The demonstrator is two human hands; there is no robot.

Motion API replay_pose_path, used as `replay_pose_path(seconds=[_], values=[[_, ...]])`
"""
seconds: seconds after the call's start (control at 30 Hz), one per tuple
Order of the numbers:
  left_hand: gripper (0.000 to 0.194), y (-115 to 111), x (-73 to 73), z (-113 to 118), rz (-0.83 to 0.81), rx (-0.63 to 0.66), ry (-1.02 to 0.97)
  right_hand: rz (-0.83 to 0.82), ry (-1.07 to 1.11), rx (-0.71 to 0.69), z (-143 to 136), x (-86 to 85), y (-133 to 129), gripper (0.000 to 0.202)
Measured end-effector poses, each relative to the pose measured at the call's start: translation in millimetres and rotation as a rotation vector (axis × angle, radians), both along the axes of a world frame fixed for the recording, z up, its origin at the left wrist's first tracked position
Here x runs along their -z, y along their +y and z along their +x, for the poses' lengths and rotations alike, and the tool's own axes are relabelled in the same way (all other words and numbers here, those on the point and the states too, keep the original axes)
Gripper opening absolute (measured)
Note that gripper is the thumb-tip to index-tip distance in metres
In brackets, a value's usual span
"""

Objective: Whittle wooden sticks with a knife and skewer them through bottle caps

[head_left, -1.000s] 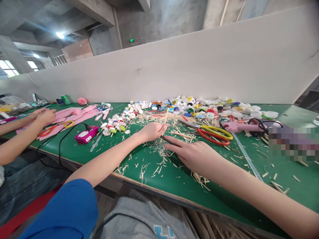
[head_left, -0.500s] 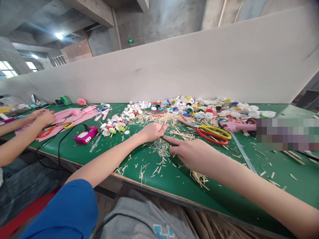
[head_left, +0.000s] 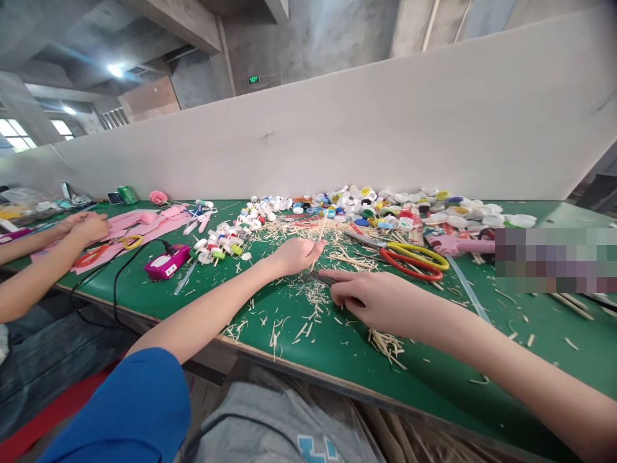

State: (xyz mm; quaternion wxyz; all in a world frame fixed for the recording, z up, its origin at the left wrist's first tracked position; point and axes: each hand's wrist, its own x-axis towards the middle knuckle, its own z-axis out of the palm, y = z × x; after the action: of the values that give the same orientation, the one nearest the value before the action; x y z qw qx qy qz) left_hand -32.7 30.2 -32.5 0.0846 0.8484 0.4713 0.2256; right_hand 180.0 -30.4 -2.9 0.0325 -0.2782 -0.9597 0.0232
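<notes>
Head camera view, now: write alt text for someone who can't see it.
A person's left hand grips a thin pale stick above a green table, beside the right hand, which holds a dark tool. Pale shavings lie around, with colourful bottle caps piled behind and scissors to the right. At far left, another person's hands are near pink sheets.

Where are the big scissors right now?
In the head view, the big scissors lie right of centre on the green table, between the right hand and the bottle caps.
</notes>
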Motion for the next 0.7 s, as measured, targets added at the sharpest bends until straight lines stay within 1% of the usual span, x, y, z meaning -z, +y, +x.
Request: replay_pose_path(seconds=[0.07, 0.13, 0.23, 0.33, 0.4, 0.53, 0.6, 0.7], values=[[0.063, 1.9, 1.9, -1.1, 0.009, 0.007, -0.006, 0.016, 0.023, -0.002, 2.4, 3.2, 1.9, 0.025], [0.064, 3.9, 3.3, -2.2, 0.039, 0.018, -0.014, 0.068, 0.045, -0.017, 4.5, 6.8, 5.0, 0.026], [0.065, 6.4, 4.3, -3.4, 0.093, 0.016, -0.020, 0.214, 0.060, -0.035, 5.7, 11.7, 9.9, 0.029], [0.066, 7.8, 4.9, -4.3, 0.087, -0.001, -0.032, 0.389, 0.022, -0.054, 3.0, 15.0, 11.6, 0.030], [0.066, 8.2, 5.4, -4.4, 0.079, -0.003, -0.039, 0.450, -0.022, -0.063, -0.1, 15.8, 10.3, 0.027], [0.065, 8.5, 5.9, -3.8, 0.071, -0.005, -0.037, 0.436, -0.087, -0.055, -5.2, 13.7, 6.9, 0.026], [0.064, 8.4, 5.8, -3.3, 0.062, -0.010, -0.036, 0.375, -0.102, -0.056, -5.8, 11.1, 6.1, 0.025], [0.063, 7.5, 5.2, -2.7, 0.056, -0.005, -0.036, 0.237, -0.082, -0.061, -4.6, 7.0, 5.0, 0.025]])
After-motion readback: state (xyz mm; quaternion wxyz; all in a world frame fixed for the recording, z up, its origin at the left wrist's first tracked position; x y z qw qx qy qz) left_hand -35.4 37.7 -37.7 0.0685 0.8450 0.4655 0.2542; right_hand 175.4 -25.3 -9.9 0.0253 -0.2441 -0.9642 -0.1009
